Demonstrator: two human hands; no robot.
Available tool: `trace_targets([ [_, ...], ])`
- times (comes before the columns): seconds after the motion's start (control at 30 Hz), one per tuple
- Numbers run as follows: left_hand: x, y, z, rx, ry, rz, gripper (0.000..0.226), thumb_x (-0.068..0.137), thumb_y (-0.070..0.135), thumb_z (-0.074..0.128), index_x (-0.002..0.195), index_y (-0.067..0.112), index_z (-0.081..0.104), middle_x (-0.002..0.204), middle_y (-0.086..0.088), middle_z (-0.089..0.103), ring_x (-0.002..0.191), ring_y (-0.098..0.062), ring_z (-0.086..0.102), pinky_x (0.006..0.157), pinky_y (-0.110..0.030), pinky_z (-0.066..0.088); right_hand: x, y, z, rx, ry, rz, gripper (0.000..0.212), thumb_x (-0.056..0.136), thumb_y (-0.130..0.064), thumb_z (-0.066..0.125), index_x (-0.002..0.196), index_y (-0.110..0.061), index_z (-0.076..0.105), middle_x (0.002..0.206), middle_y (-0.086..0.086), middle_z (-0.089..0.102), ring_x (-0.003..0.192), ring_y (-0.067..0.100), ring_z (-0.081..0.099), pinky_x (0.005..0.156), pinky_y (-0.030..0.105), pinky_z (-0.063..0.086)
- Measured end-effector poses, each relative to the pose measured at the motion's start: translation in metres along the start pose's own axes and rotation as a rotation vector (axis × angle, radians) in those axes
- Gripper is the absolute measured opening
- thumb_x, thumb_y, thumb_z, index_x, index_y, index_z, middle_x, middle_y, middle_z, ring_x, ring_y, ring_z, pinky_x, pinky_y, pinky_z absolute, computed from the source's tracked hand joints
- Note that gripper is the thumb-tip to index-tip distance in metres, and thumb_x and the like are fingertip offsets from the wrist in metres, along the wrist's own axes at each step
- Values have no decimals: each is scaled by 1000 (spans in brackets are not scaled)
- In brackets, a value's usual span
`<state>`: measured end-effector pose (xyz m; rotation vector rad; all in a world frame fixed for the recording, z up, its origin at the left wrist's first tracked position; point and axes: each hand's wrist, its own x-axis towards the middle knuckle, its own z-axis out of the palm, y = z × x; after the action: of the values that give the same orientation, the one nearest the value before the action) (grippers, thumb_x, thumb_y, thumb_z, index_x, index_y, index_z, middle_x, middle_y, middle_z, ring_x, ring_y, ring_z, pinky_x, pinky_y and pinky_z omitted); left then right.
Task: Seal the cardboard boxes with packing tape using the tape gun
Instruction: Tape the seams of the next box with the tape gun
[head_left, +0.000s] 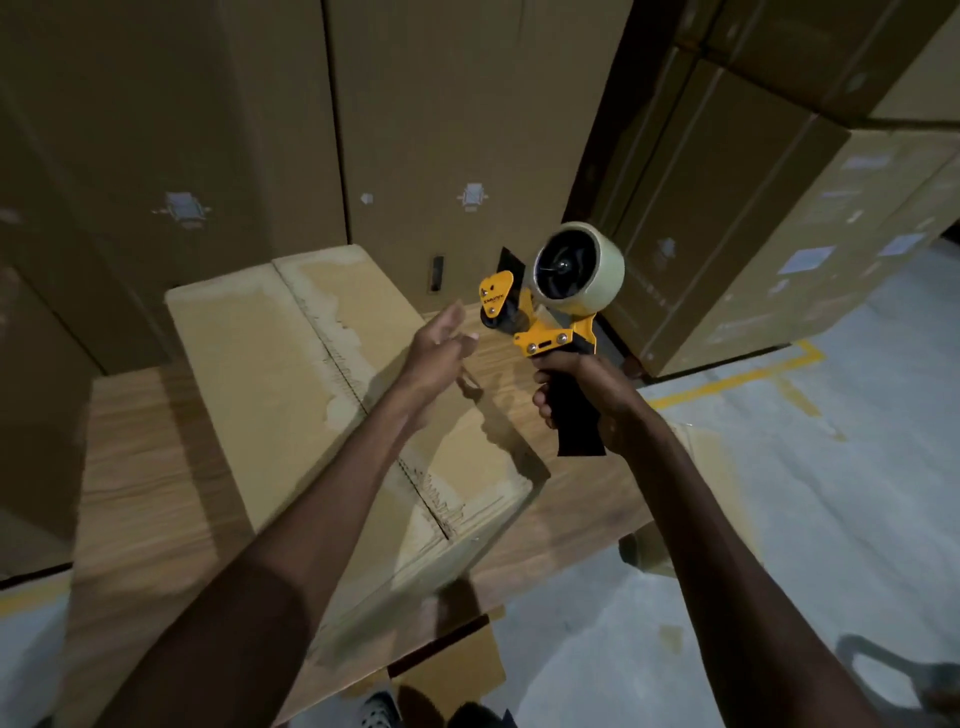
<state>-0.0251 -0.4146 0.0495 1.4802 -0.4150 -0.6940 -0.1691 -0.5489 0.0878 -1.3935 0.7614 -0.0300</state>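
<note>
The right hand (576, 384) grips the black handle of the tape gun (550, 317), fingers wrapped round it, and holds the tool up in the air above the right part of the box, roll end uppermost. The gun has a yellow frame with a yellow side plate at its front, and a roll of clear tape (579, 267) sits on its hub, the roll looking pale and glossy. The tool touches neither box nor table.

The left hand (439, 345) is raised just beside the front of the gun, apart from it. Its fingers are loosely bent and hold nothing; the thumb and forefinger point toward the roller end of the tool, though whether a strip of tape runs between them is too faint to tell.

Below both arms lies a cardboard box (291, 374), long and pale, set at a slant on a wooden table (150, 467). Its two top flaps are closed and meet in a centre seam (363, 395) that runs from the far end to the near end. The surface along the seam looks torn and rough, with paler patches on either side.

Behind the table stand tall stacked cartons (260, 130), some with small white labels. More cartons (779, 234) are stacked to the right, resting on a grey floor (805, 493) marked with a yellow line (737, 379). A flat scrap of cardboard (457, 670) lies on the floor near the table's near edge, and a shoe (379, 709) shows at the bottom of the view
</note>
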Motion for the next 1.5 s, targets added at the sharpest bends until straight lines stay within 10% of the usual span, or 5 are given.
trace_targets([
  [0.5, -8, 0, 20, -259, 419, 16, 43, 91, 14, 74, 130, 11, 60, 95, -6, 72, 67, -11, 65, 57, -27, 59, 6, -23, -15, -30, -186, -13, 18, 97, -22, 58, 89, -6, 60, 66, 9, 60, 51, 18, 54, 46, 27, 47],
  [1.1, -10, 13, -2, -454, 264, -116, 32, 94, 28, 67, 114, 4, 66, 93, -10, 75, 78, -18, 74, 67, -34, 61, 8, -36, -24, -39, -277, -12, 16, 95, -20, 59, 86, -7, 60, 63, 10, 59, 48, 18, 52, 43, 26, 46],
  [1.5, 54, 42, -74, 100, 153, -327, 22, 85, -11, 68, 103, 1, 69, 91, -22, 73, 51, -13, 68, 52, -23, 59, 7, -36, 18, -119, -165, -5, 16, 94, -16, 61, 80, -9, 56, 61, 8, 53, 47, 19, 46, 46, 28, 38],
])
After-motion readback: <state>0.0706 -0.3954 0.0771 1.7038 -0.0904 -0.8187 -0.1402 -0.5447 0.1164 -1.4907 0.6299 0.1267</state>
